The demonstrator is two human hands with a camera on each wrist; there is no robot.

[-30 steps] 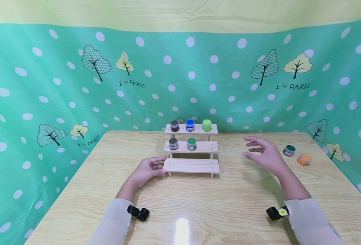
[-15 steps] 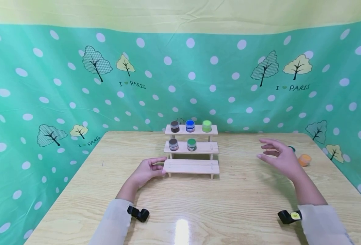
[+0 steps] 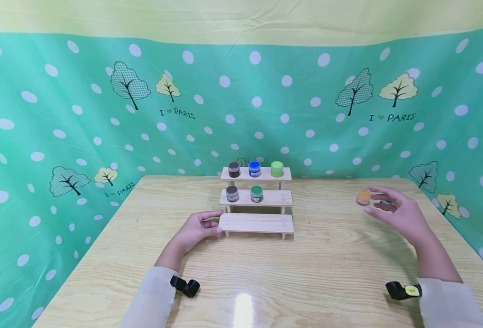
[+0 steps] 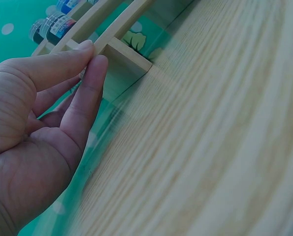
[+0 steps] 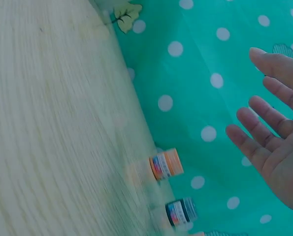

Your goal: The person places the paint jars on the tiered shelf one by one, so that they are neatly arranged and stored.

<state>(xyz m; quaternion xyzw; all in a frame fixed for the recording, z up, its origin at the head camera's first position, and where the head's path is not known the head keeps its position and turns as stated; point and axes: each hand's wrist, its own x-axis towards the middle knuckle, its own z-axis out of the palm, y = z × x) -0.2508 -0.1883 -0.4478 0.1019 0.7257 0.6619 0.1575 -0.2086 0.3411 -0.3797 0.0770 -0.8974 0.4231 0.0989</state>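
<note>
A three-tier wooden display stand (image 3: 255, 222) stands on the table. My left hand (image 3: 196, 230) holds the left end of its lowest shelf, thumb and fingertips at the edge; the left wrist view shows them pinching the shelf's corner. My right hand (image 3: 401, 214) is over the right side of the table, fingers spread and holding nothing. Just left of its fingertips in the head view is an orange paint jar (image 3: 363, 197). The right wrist view shows an orange jar (image 5: 166, 164) and a dark green jar (image 5: 181, 212), apart from the fingers. The other orange jar is hidden behind my hand in the head view.
On the top shelf sit a black-brown jar (image 3: 234, 169), a blue jar (image 3: 254, 169) and a light green jar (image 3: 277, 169). The middle shelf carries a grey-brown jar (image 3: 232, 194) and a green jar (image 3: 256, 194). A dotted green curtain (image 3: 208, 132) hangs behind the table.
My right hand has moved right across the table, uncovering one orange jar and covering the dark green jar and the other orange one. The left hand stays at the stand.
</note>
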